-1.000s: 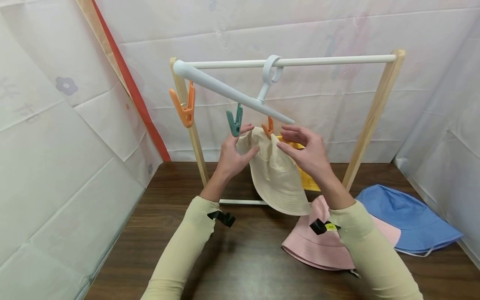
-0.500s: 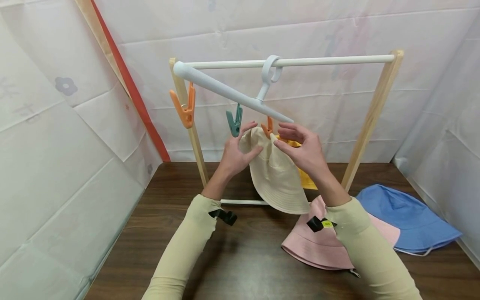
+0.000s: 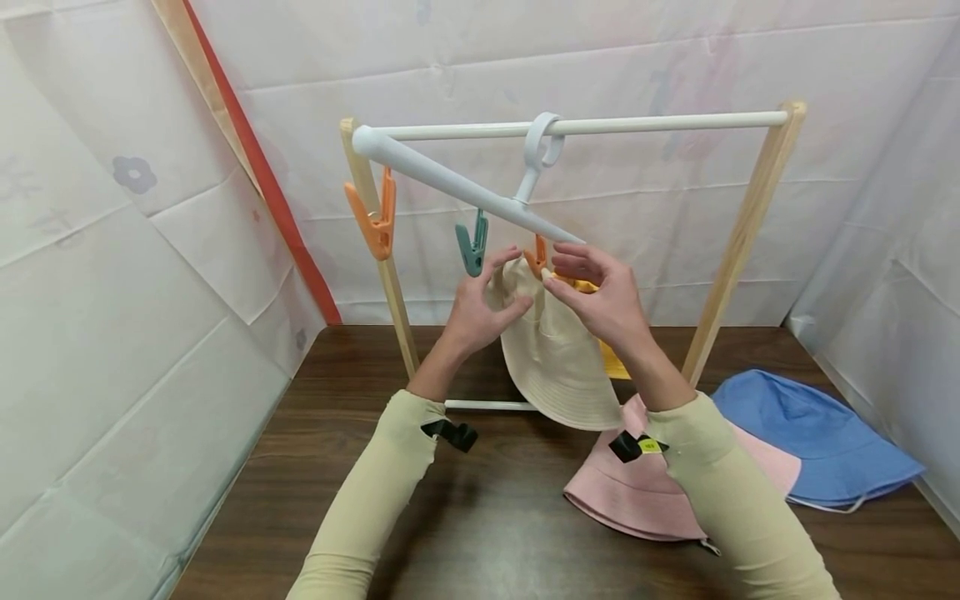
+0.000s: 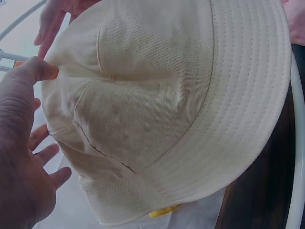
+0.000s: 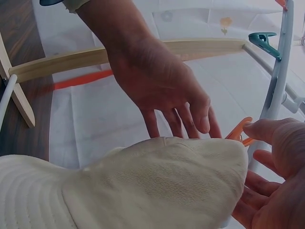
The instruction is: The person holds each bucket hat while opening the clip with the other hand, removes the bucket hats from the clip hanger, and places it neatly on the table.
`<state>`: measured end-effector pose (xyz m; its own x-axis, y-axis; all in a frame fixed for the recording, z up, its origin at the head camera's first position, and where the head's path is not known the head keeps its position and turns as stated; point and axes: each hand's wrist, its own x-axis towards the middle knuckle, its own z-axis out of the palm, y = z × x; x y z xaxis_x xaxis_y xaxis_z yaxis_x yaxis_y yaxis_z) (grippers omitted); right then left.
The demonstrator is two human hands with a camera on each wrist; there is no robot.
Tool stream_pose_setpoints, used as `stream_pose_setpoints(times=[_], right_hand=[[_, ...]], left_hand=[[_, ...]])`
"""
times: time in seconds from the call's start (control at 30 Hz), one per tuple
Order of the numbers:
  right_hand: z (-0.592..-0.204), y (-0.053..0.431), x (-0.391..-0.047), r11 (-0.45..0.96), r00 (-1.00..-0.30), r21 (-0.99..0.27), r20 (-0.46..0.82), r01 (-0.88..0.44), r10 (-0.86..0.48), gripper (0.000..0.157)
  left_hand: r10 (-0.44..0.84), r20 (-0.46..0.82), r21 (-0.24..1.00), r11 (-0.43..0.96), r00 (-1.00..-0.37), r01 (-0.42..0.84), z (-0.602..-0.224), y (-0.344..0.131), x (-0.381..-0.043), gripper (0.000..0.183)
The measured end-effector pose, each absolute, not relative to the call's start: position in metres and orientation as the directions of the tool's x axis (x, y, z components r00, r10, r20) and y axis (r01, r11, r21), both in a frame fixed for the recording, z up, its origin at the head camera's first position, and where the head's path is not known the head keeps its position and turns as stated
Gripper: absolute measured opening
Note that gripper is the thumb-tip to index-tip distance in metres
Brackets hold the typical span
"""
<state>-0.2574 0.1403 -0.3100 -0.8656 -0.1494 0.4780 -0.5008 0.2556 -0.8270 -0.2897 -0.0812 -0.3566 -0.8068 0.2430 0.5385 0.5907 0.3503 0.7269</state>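
Note:
A cream bucket hat (image 3: 558,371) hangs brim-down from an orange clothespin (image 3: 537,257) near the low right end of a tilted pale-blue hanger (image 3: 457,181). My left hand (image 3: 478,312) is at the left of the crown, thumb in front and fingers loosely spread; they touch the cloth lightly at most. On the other side is my right hand (image 3: 600,296), its thumb by the pin and the crown's peak. In the right wrist view, that thumb (image 5: 262,130) lies at the orange handle and the fingers rest beside the hat. Neither hand visibly grips.
A second orange clothespin (image 3: 377,221) and a green one (image 3: 472,247) hang on the hanger's left half. The hanger hooks over a rack's white rod (image 3: 667,124). Something yellow (image 3: 613,360) shows behind the cream hat. Pink (image 3: 637,492) and blue (image 3: 806,433) bucket hats lie at right.
My left hand has shifted slightly right along the crown. My right hand has moved a little left, its thumb closer to the orange pin. The cream hat stays hanging.

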Motion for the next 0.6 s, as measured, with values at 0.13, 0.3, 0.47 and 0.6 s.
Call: stream_pose_setpoints(times=[0.13,0.3,0.47,0.6], right_hand=[[-0.3091,0.139,-0.2579,0.246,-0.857,-0.821,0.493,-0.515,-0.149,0.05],[-0.3081,0.1369,-0.2586,0.251,-0.85,-0.812,0.505,-0.527,-0.151,0.049],[-0.3081,0.1346,-0.2589,0.238,-0.847,-0.814,0.507,-0.531,-0.157,0.049],[-0.308,0.1323,-0.2589,0.232,-0.848,-0.816,0.506,-0.53,-0.157,0.049]], left_hand=[[0.247,0.543,0.725,0.345,-0.803,0.596,-0.3568,-0.0802,-0.2887,0.068],[0.251,0.553,0.721,0.333,-0.795,0.607,-0.3575,-0.08,-0.2881,0.07],[0.257,0.558,0.714,0.335,-0.789,0.614,-0.3599,-0.0804,-0.2882,0.071],[0.254,0.562,0.713,0.334,-0.787,0.617,-0.3613,-0.081,-0.2874,0.072]])
